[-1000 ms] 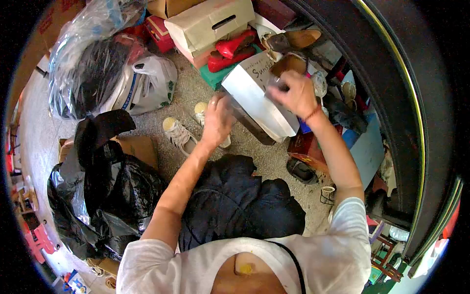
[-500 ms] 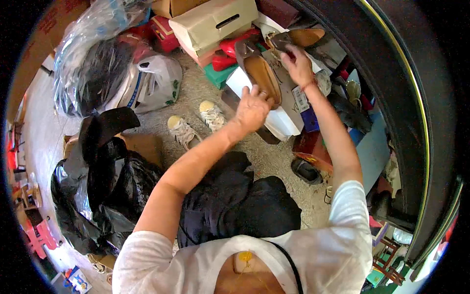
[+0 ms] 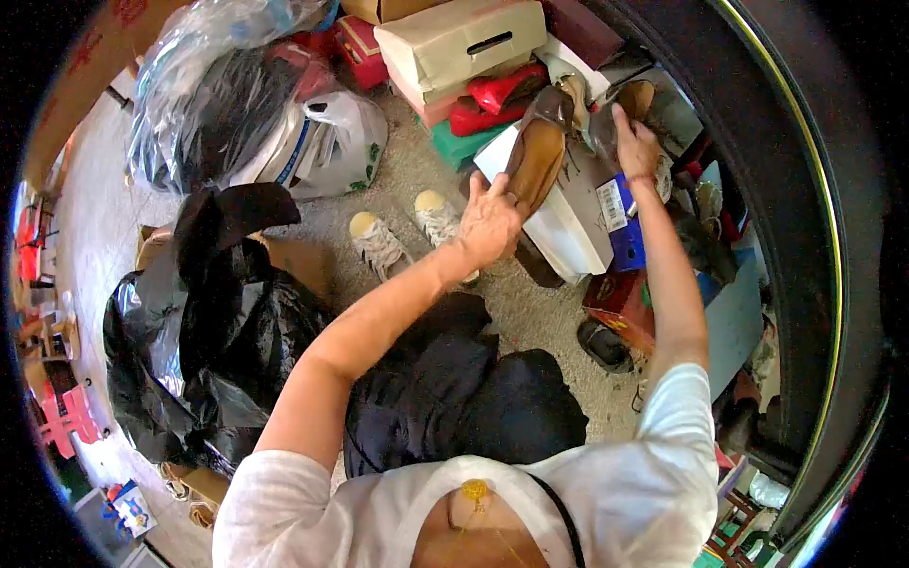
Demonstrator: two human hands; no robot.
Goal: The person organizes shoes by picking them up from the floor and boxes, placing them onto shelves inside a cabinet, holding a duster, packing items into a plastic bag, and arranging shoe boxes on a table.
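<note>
My left hand [image 3: 492,224] is closed on the heel end of a dark shoe [image 3: 544,156] with a tan insole, held over an open white shoebox [image 3: 573,227]. Its toe points up and away. Farther right, my right hand [image 3: 636,147] grips a second dark shoe [image 3: 606,128], tilted, its opening partly hidden by my fingers. Between the hands lies the box's greyish side or lid. A blue box [image 3: 627,244] with a white label is below my right wrist.
Red shoes [image 3: 492,102] rest on a green box [image 3: 459,144] beside a beige carton [image 3: 459,43]. Pale sneakers [image 3: 379,244] stand on the floor. Plastic bags [image 3: 341,142] and a black bag [image 3: 227,331] lie left. A dark curved edge [image 3: 805,237] borders the right.
The view has shifted. My right hand has closed on the second dark shoe and moved it slightly. The first shoe, in my left hand, has turned so its toe points farther right.
</note>
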